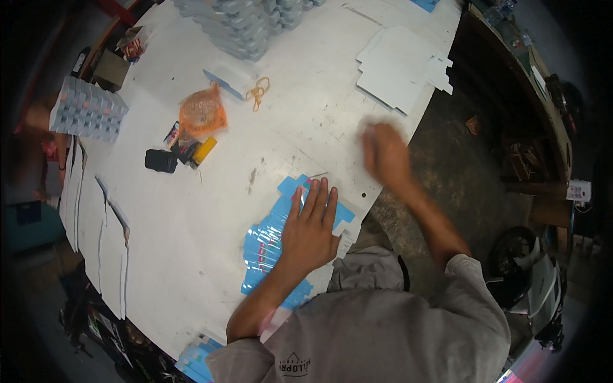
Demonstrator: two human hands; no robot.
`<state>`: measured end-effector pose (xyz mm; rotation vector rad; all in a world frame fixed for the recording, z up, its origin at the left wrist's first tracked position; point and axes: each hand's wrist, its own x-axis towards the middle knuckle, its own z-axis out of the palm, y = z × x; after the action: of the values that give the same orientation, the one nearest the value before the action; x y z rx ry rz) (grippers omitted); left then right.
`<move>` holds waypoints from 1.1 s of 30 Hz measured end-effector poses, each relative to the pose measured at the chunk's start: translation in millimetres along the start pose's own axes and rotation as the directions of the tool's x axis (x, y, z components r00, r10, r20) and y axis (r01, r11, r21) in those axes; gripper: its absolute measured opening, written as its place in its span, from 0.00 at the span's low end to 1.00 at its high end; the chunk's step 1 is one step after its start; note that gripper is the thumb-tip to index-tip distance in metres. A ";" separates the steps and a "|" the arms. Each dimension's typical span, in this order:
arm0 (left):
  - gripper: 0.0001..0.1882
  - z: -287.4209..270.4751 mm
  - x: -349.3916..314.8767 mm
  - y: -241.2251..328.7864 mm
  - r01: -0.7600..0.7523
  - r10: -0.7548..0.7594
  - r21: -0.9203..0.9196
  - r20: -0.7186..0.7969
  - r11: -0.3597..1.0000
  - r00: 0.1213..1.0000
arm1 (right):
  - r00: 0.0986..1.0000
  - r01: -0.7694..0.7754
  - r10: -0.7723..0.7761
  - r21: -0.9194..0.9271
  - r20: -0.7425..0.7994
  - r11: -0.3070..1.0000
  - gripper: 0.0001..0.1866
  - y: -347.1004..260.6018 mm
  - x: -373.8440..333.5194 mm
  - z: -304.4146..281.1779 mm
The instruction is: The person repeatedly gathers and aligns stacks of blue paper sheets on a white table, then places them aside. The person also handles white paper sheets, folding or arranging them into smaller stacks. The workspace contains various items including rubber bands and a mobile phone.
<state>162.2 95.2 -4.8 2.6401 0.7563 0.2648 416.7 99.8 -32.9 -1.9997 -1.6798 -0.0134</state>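
Observation:
My left hand (311,223) lies flat, fingers stretched out, on a fanned stack of glossy blue die-cut carton blanks (262,246) at the near edge of the table. Part of the stack is hidden under the hand and forearm. My right hand (385,150) is over the table's right edge, between those blanks and a pile of white die-cut blanks (396,70) farther off. Motion smears its fingers, which look curled; whether anything is in them I cannot make out.
On the white table (191,255) stand stacked grey folded cartons (239,29) and another grey stack (89,108) at left. An orange plastic bag (203,113), a black case (160,161), a yellow box (204,152) and rubber bands (258,93) lie between. A motorbike (533,281) is at right.

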 end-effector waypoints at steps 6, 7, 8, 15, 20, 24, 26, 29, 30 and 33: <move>0.36 1.4 -4.0 -0.1 0.056 -0.054 -0.068 0.030 0.996 0.998 | 0.997 -0.072 0.077 0.309 -0.007 0.948 0.22 31.3 28.5 -5.7; 0.35 4.5 -5.5 0.5 0.068 -0.065 -0.087 0.032 0.994 0.997 | 1.000 -0.011 0.010 0.373 0.004 0.928 0.21 22.8 26.4 -5.6; 0.34 3.5 -6.3 1.7 0.082 -0.078 -0.092 0.052 0.992 0.996 | 0.998 0.067 -0.062 0.199 -0.028 0.978 0.20 11.8 20.8 -7.3; 0.41 -2.5 -3.4 6.7 0.068 -0.068 0.068 -0.004 0.995 0.998 | 0.819 -0.239 -0.089 0.477 0.567 0.846 0.12 -56.9 -33.6 -32.9; 0.47 -3.1 -1.3 0.9 0.033 -0.032 -0.050 0.029 0.998 0.999 | 0.772 -0.463 0.039 0.519 0.634 0.718 0.09 -47.2 -10.7 -35.1; 0.46 -0.7 -3.5 1.3 0.018 -0.021 -0.086 -0.041 0.996 0.999 | 0.751 -0.424 -0.122 0.616 0.649 0.664 0.08 -42.9 -18.1 -40.8; 0.44 2.9 -5.4 0.4 0.016 -0.023 -0.083 -0.082 0.996 0.996 | 0.787 -0.441 -0.069 0.638 0.613 0.631 0.07 -43.0 -11.3 -50.7; 0.42 7.5 -4.3 0.0 0.033 -0.039 -0.057 -0.106 0.998 0.994 | 0.929 -0.235 0.063 0.449 0.365 0.862 0.06 -42.5 -13.3 -54.5; 0.42 6.5 -3.5 1.1 0.039 -0.042 -0.038 -0.076 0.999 0.996 | 0.946 -0.221 0.096 0.399 0.310 0.890 0.06 -42.8 -17.6 -53.9; 0.41 5.6 -7.7 4.7 0.077 -0.076 0.056 -0.016 0.995 0.997 | 0.846 -0.338 0.010 0.521 0.533 0.784 0.06 -66.7 -25.2 -64.3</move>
<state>159.6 85.6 -8.6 2.6577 0.8795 0.2440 370.0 57.7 39.6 -1.7154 -1.4862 1.0786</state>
